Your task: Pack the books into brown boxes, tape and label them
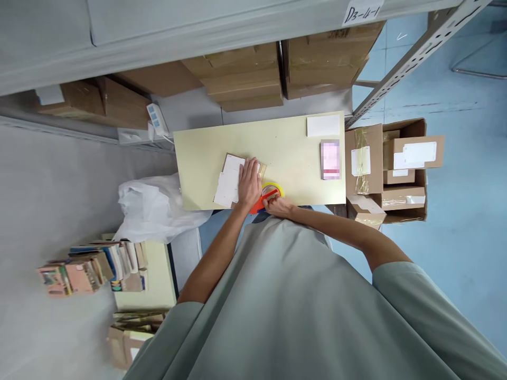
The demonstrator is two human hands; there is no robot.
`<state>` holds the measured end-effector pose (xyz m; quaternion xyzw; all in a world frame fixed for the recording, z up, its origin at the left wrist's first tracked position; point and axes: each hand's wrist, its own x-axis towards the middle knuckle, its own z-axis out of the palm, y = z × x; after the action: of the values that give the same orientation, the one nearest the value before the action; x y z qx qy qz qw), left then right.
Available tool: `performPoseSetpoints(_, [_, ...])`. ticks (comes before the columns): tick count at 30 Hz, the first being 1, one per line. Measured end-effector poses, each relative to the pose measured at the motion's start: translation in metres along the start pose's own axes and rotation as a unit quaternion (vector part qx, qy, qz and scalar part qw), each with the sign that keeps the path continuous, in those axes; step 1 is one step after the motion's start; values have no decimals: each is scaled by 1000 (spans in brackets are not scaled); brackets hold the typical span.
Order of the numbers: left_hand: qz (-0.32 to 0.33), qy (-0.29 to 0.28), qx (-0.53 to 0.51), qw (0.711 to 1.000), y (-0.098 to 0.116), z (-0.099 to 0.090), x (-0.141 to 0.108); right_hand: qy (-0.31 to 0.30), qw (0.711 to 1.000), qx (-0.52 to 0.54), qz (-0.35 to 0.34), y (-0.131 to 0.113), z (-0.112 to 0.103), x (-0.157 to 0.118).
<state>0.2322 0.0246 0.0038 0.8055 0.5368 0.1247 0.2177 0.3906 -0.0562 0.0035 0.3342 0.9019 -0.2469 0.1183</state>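
A small cardboard box (261, 170) with a white label (228, 182) on top lies tilted on the pale yellow table (293, 153). My left hand (249, 182) rests flat over its right part, fingers stretched out. At the table's near edge, my right hand (278, 206) is closed round a red tape dispenser (257, 205) with a yellow roll of tape on it. The dispenser is close beside my left wrist, and my fingers hide part of its handle.
A white card (322, 126) and a pink printed item (330, 159) lie at the table's right. Beyond stands an open carton (424, 206) with several parcels. A white plastic bag (152, 206) sits left, near stacked books (127, 258). A metal shelf (237, 31) overhangs the back.
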Motion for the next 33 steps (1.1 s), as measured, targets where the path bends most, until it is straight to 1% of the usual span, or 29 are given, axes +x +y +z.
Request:
performPoseSetpoints(3, [21, -14, 8, 1000, -1, -1, -9, 2, 1000, 10, -1, -11, 0, 10])
performPoseSetpoints(5, [24, -20, 5, 1000, -2, -2, -11, 2, 1000, 16, 14, -7, -1, 9])
performPoseSetpoints(6, [24, -21, 4, 999, -3, -1, -11, 0, 999, 17, 30, -1, -2, 7])
performPoseSetpoints(8, [25, -23, 4, 999, -4, -1, -12, -2, 997, 17, 74, 20, -8, 0])
performPoseSetpoints(13, [32, -22, 10, 999, -7, 0, -12, 16, 981, 3, 195, 100, -38, -12])
performPoseSetpoints(15, [30, -23, 7, 999, -8, 1, -12, 22, 976, 2, 218, 120, -49, -10])
performPoseSetpoints(18, [26, -21, 2, 999, -8, 1, -11, 25, 975, 1, 220, 129, -54, -5])
performPoseSetpoints(21, [24, -24, -5, 999, -7, -1, -9, 26, 978, -13, 208, 127, -51, -4])
performPoseSetpoints(24, [18, -26, -24, 999, -10, -9, -2, 25, 980, -29, 195, 126, -46, -6])
performPoseSetpoints(25, [3, -17, -28, 999, -12, -13, 2, 25, 981, -31, 192, 126, -45, -6])
performPoseSetpoints(26, [-25, 1, -27, 999, -14, -16, 6, 25, 981, -32, 190, 126, -44, -6])
performPoseSetpoints(27, [-69, 27, -22, 997, -17, -19, 10, 26, 981, -33, 189, 126, -43, -6])
performPoseSetpoints(29, [-182, 71, 2, 981, -23, -21, 19, 27, 981, -34, 188, 126, -41, -6])
performPoseSetpoints(30, [-233, 80, 15, 969, -26, -21, 22, 27, 981, -36, 188, 126, -40, -6])
performPoseSetpoints(31, [-269, 78, 24, 960, -27, -21, 24, 28, 982, -41, 185, 126, -39, -7])
performPoseSetpoints(32, [-286, 69, 31, 955, -28, -20, 26, 28, 982, -46, 179, 126, -37, -8])
performPoseSetpoints(33, [-286, 57, 35, 956, -29, -19, 26, 28, 984, -50, 171, 126, -35, -11])
